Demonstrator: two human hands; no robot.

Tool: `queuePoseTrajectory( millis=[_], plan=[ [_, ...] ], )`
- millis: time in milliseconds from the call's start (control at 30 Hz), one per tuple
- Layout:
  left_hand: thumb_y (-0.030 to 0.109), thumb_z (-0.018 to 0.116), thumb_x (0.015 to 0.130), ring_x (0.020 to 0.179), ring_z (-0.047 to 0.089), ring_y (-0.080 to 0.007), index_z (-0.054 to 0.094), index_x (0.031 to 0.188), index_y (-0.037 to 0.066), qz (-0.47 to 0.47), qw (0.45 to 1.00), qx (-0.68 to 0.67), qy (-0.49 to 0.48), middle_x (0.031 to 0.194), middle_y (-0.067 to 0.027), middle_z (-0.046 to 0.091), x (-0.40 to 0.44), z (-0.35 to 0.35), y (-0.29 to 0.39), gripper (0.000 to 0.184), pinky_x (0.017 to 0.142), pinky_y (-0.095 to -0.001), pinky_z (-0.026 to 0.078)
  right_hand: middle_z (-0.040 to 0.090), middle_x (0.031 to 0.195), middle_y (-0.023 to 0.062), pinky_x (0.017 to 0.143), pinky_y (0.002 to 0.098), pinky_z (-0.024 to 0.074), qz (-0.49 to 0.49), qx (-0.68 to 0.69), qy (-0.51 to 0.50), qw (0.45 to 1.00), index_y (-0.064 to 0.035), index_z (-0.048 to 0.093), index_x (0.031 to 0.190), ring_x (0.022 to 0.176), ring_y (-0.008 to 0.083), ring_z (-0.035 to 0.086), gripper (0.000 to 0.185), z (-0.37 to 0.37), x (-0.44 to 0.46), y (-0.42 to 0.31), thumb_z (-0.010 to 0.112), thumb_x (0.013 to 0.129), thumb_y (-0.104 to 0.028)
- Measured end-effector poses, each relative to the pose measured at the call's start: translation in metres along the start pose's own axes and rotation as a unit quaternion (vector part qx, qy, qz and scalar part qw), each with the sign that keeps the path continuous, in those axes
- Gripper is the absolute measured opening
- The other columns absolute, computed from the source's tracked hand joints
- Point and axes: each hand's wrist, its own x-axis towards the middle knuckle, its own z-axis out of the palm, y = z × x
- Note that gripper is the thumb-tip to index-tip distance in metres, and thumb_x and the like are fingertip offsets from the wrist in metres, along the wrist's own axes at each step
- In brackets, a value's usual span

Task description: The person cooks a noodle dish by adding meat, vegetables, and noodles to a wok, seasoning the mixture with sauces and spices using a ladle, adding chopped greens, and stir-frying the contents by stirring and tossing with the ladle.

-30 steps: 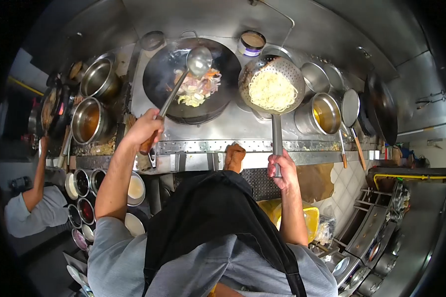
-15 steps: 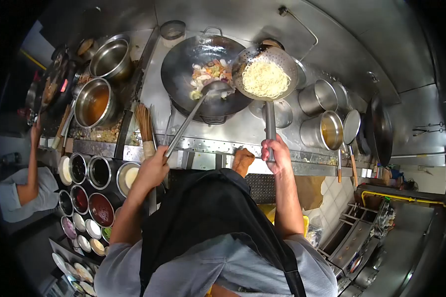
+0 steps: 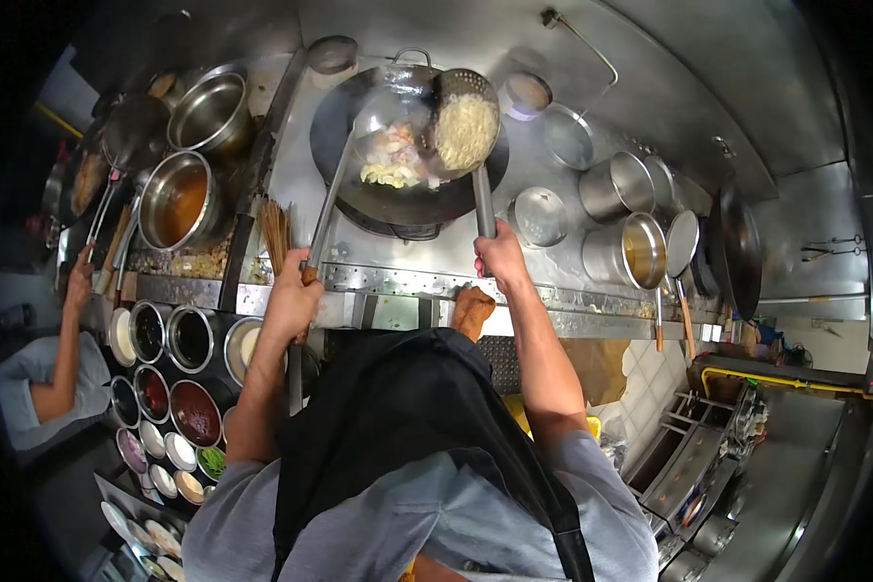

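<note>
My left hand (image 3: 293,303) is wrapped round the long handle of a metal ladle (image 3: 329,209), which reaches up over the wok; steam blurs its head. My right hand (image 3: 501,257) grips the thick handle of a perforated strainer (image 3: 468,85). The strainer is tilted over the right side of the black wok (image 3: 330,136). Pale noodles (image 3: 464,136) lie in its lower part, smeared by motion. Beside them in the wok is a heap of chopped vegetables and other pieces (image 3: 392,160), partly veiled by steam.
A bamboo brush (image 3: 275,238) stands left of the wok. Steel pots (image 3: 626,252) and a sieve (image 3: 684,238) sit to the right. Sauce containers (image 3: 195,412) line the lower left. At far left, another person's hand (image 3: 80,276) holds a pan handle. A brown cloth-like thing (image 3: 472,312) lies at the front edge.
The strainer has moved left over the wok and tilted, bringing the noodles beside the vegetables. The ladle has shifted up and left. More steam hangs over the wok.
</note>
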Motion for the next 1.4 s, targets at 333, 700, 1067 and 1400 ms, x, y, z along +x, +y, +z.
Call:
queuePoseTrajectory(
  millis=[333,700,1067,1400],
  plan=[
    [0.008,0.065,0.086,0.071,0.064,-0.0378,0.046,0.137,0.009,0.07,0.989,0.117,0.056,0.082,-0.0187,0.064,-0.036,-0.012,-0.022,0.054,0.066,-0.0431,0.05,0.068,0.087,0.0234,0.057,0.0435,0.054,-0.061,-0.222,0.099,0.968,0.0016,0.043,0.139,0.062,0.0328,0.069,0.058,0.001,-0.006,-0.02,0.057,0.083,-0.003],
    [0.007,0.062,0.087,0.085,0.065,-0.0465,0.046,0.138,0.009,0.108,0.979,0.163,0.055,0.088,-0.0236,0.067,-0.023,0.004,0.015,0.053,0.073,-0.0518,0.05,0.07,0.097,0.0261,0.079,0.0478,0.0539,-0.175,-0.246,0.189,0.934,-0.0099,0.037,0.146,0.089,0.0421,0.07,0.065,0.003,-0.048,0.002,0.058,0.085,-0.004],
    [0.0,0.056,0.088,0.049,0.056,-0.0196,0.04,0.14,0.004,-0.019,0.988,-0.154,0.028,0.075,-0.0089,0.059,-0.096,0.053,-0.018,0.055,0.045,-0.0342,0.046,0.055,0.075,0.0065,0.047,0.0312,0.0451,0.053,0.358,0.064,0.93,-0.0082,0.047,0.108,0.055,0.0153,0.052,0.02,-0.146,-0.077,0.144,0.054,0.089,-0.004],
    [0.004,0.052,0.095,0.039,0.047,-0.0152,0.043,0.126,0.006,-0.069,0.904,-0.419,-0.054,0.07,-0.0056,0.051,-0.186,0.131,0.03,0.032,0.037,-0.0304,0.043,0.07,0.102,0.0114,0.081,0.0331,0.0536,-0.155,-0.209,0.243,0.934,0.0039,0.06,0.125,0.091,0.021,0.067,0.044,-0.176,-0.045,0.201,0.07,0.089,-0.019]
  ],
)
